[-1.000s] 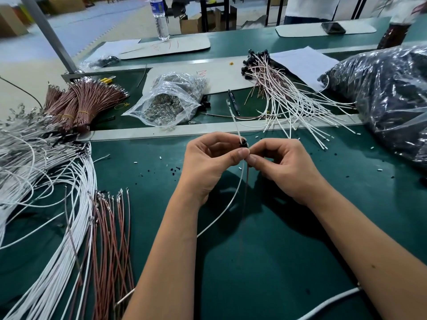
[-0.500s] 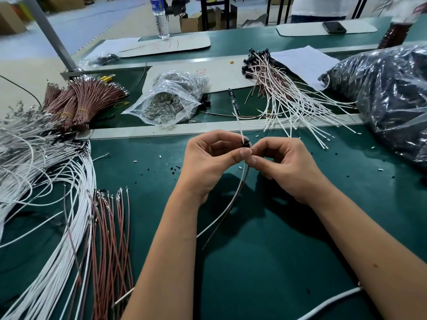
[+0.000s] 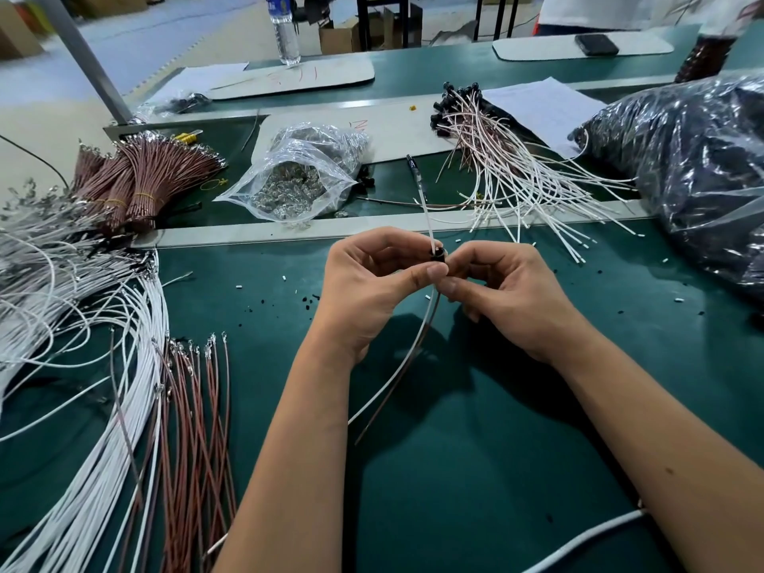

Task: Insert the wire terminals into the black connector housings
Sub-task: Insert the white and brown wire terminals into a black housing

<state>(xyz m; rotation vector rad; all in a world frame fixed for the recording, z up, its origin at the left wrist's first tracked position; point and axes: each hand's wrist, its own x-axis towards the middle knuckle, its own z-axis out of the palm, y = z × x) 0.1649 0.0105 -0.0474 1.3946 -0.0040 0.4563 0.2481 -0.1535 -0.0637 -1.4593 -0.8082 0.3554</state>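
Over the middle of the green table my left hand (image 3: 374, 285) and my right hand (image 3: 502, 297) meet fingertip to fingertip. Between them sits a small black connector housing (image 3: 438, 255), pinched by my left thumb and fingers. My right hand pinches the wires just below it. A white wire (image 3: 399, 372) and a brown wire (image 3: 390, 397) hang down from the housing toward me. Another stretch of white wire (image 3: 428, 219) rises from the housing's top. The terminals themselves are hidden by my fingers.
Loose white wires (image 3: 74, 345) and brown wires (image 3: 194, 411) with terminals lie at left. Bundled brown wires (image 3: 136, 175) and a clear bag of metal terminals (image 3: 297, 179) sit behind. Finished wired housings (image 3: 496, 159) lie at back right beside a large dark plastic bag (image 3: 698, 171).
The brown wire, which hung almost straight down a second ago, now swings out to the lower left beside the white wire. Both hands stay together at the housing.
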